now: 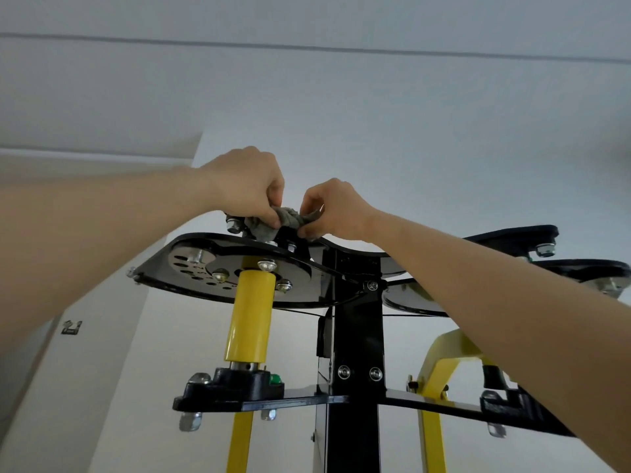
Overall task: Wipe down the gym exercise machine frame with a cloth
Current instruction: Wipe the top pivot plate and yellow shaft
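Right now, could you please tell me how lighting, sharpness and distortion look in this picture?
Head view: soft, even light, no hard shadows; head view: wide-angle stretch swells the right forearm toward the corner; head view: a bolt glints, and the cloth looks slightly soft.

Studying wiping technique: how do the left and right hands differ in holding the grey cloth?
The left hand clutches the bulk of the crumpled grey cloth from above; the right hand pinches its thin tail. The left hand sits higher than the right. Both hold it over the black top plate.

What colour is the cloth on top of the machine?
Grey. The cloth shows best in the head view, gripped by left hand and right hand.
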`<state>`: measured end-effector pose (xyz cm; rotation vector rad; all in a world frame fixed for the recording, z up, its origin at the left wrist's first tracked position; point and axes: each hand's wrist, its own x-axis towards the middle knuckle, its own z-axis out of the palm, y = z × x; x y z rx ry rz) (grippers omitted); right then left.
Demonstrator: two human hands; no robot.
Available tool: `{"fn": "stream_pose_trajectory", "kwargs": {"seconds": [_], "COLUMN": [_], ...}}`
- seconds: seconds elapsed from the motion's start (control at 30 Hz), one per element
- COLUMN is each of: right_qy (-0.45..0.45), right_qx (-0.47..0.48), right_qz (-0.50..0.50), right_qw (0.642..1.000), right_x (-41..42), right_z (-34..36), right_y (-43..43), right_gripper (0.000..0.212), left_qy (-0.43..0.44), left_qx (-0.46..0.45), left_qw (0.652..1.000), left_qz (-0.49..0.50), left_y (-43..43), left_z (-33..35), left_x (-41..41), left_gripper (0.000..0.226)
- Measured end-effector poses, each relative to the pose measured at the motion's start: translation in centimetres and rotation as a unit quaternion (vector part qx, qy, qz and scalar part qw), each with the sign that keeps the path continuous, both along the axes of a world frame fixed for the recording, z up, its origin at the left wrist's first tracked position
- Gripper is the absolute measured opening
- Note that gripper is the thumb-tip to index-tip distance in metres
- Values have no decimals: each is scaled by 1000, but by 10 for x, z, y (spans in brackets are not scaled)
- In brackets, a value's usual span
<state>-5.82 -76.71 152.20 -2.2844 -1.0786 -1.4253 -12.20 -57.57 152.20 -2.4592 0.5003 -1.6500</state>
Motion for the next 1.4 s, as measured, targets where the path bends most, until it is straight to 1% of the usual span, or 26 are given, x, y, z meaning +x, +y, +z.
{"fn": "stream_pose_trajectory", "kwargs": {"seconds": [0.17, 0.33, 0.47, 0.6, 0.7, 0.8, 0.87, 0.93, 1.0, 1.07, 1.17, 1.27, 1.33, 1.4], "right_qy": [-9, 11, 16, 15, 21, 30, 30, 23, 26, 41, 51, 53, 86, 131], "right_qx": [-39, -57, -66, -97, -117, -120, -118, -117, -106, -88, -72, -58, -40, -31], "right_qz": [-125, -200, -248, -298, -323, -330, -330, -332, -332, -332, -339, -347, -344, -351], "right_qw": [991, 978, 966, 949, 939, 936, 936, 936, 937, 938, 937, 934, 934, 927], "right_x": [10, 32, 41, 37, 24, 6, -5, -18, -33, -50, -73, -96, -113, -127], "right_z": [4, 3, 6, 11, 16, 19, 18, 17, 16, 14, 10, 3, -3, -11], "right_y": [-17, -47, -73, -96, -116, -138, -151, -164, -178, -192, -208, -219, -229, -240], "right_gripper": [34, 32, 34, 36, 32, 26, 26, 22, 23, 21, 16, 16, 15, 15], "left_qy": [-14, -4, -4, -11, 13, 33, 46, 70, 86, 89, 66, 51, 95, 169], "left_qx": [31, 55, 66, 64, 43, 23, 4, -20, -31, -29, -24, -30, -20, 6], "left_qw": [997, 992, 992, 994, 999, 998, 995, 987, 974, 963, 946, 910, 883, 862], "left_qz": [68, 111, 108, 86, 31, -38, -88, -146, -205, -253, -316, -411, -459, -479], "left_y": [-40, -81, -107, -128, -142, -158, -169, -180, -189, -198, -210, -217, -221, -225], "left_z": [-7, -9, -7, -8, -8, -8, -9, -10, -10, -11, -18, -27, -36, -44], "left_x": [13, 43, 66, 89, 100, 109, 114, 117, 117, 114, 108, 101, 94, 84], "left_gripper": [26, 30, 26, 23, 21, 17, 14, 14, 12, 14, 16, 16, 17, 21]}}
